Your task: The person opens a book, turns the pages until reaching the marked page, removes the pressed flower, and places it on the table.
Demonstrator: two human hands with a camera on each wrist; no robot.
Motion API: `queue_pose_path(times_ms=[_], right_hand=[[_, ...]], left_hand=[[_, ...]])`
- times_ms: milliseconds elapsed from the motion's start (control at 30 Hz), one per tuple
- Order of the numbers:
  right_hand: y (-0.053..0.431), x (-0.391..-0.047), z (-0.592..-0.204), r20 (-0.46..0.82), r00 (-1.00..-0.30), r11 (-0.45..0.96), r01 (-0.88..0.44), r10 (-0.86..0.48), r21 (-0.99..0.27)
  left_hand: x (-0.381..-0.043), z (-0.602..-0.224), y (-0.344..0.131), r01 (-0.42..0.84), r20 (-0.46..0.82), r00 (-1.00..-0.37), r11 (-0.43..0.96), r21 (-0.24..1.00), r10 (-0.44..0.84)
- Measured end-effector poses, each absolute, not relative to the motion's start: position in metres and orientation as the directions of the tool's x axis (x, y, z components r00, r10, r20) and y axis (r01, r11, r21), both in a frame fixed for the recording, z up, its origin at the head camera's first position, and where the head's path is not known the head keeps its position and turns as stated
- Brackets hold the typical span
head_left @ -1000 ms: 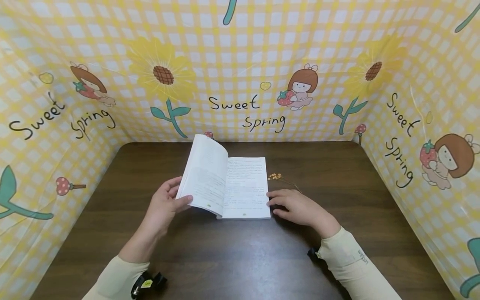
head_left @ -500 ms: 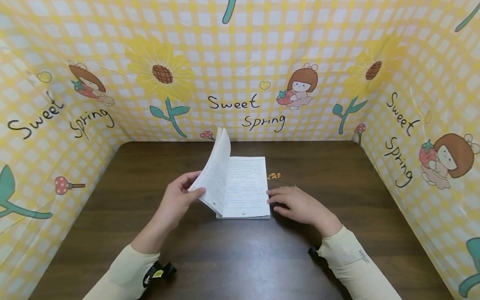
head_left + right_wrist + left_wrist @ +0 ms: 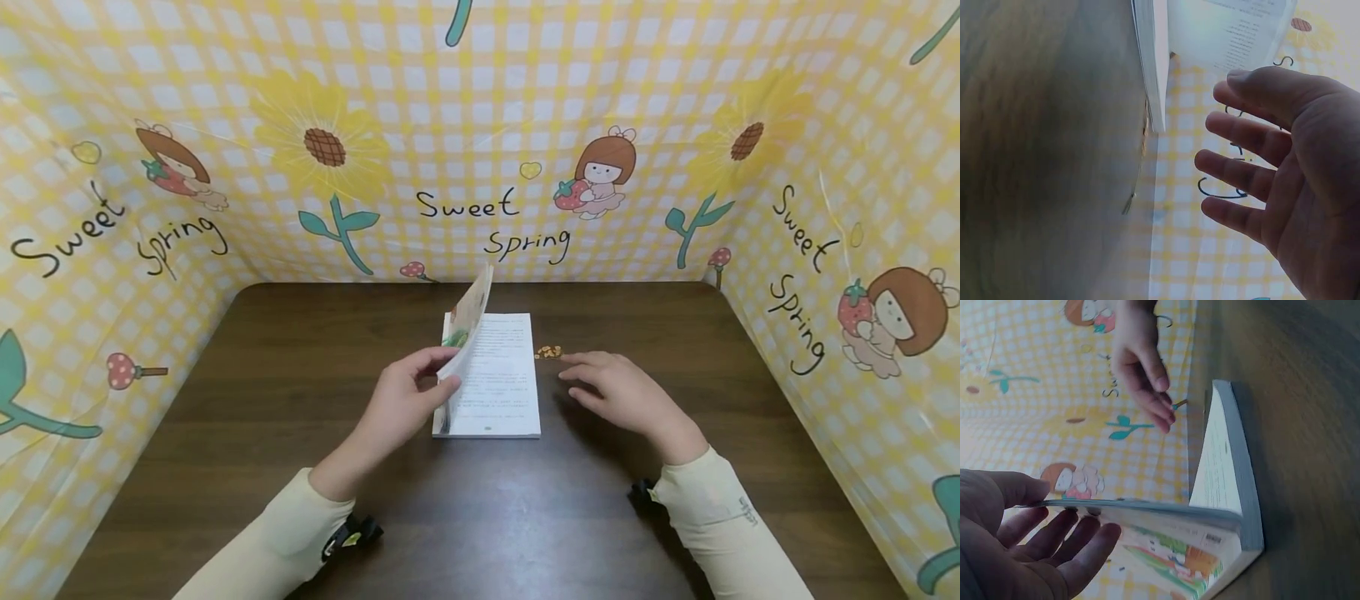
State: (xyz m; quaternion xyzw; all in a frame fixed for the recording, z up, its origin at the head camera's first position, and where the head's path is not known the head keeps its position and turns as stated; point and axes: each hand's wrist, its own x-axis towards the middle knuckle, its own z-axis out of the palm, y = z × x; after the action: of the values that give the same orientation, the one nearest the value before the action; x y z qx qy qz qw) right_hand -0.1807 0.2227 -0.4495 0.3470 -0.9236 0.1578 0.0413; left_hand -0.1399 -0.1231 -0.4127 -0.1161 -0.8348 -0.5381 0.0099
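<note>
A paperback book (image 3: 498, 383) lies spread on the dark wooden table, its printed right page facing up. My left hand (image 3: 401, 396) pinches the raised front cover and leaves (image 3: 1135, 509) between thumb and fingers. That raised part stands steeply and leans to the right, with a colourful picture on its outer side. Just right of the book lies a small golden leafy piece (image 3: 550, 352). In the right wrist view its thin tail ends in a tuft (image 3: 1129, 202). My right hand (image 3: 622, 396) is beside it, fingers loosely extended and holding nothing, the index fingertip right at the golden piece.
The wooden table (image 3: 262, 417) reaches back to a yellow checked cloth (image 3: 480, 150) printed with flowers and cartoon girls. More of this cloth closes off both sides. A black strap (image 3: 351, 537) sits at the left sleeve, and another (image 3: 643, 493) at the right.
My left hand has swung the cover and leaves up and rightward from the left, bringing the cover picture into sight. My right hand has drawn back from the book's edge, right and slightly up.
</note>
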Motion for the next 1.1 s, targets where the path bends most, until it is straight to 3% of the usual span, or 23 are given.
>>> queue_pose_path(times_ms=[400, 633, 733, 1100], right_hand=[[0.232, -0.182, -0.445, 0.178, -0.793, 0.747, -0.608, -0.582, -0.269], [0.236, -0.182, -0.444, 0.178, -0.803, 0.753, -0.596, -0.569, -0.279], [0.237, -0.182, -0.444, 0.187, -0.801, 0.748, -0.599, -0.569, -0.287], [0.24, -0.182, -0.44, 0.175, -0.811, 0.755, -0.584, -0.559, -0.298]], left_hand=[[-0.14, -0.425, -0.08, 0.411, 0.244, -0.905, 0.564, 0.716, 0.348], [-0.142, -0.438, -0.064, 0.64, 0.361, -0.767, 0.674, 0.369, 0.531], [-0.143, -0.442, -0.061, 0.682, 0.389, -0.718, 0.696, 0.224, 0.578], [-0.142, -0.45, -0.041, 0.676, 0.249, -0.728, 0.729, 0.107, 0.639]])
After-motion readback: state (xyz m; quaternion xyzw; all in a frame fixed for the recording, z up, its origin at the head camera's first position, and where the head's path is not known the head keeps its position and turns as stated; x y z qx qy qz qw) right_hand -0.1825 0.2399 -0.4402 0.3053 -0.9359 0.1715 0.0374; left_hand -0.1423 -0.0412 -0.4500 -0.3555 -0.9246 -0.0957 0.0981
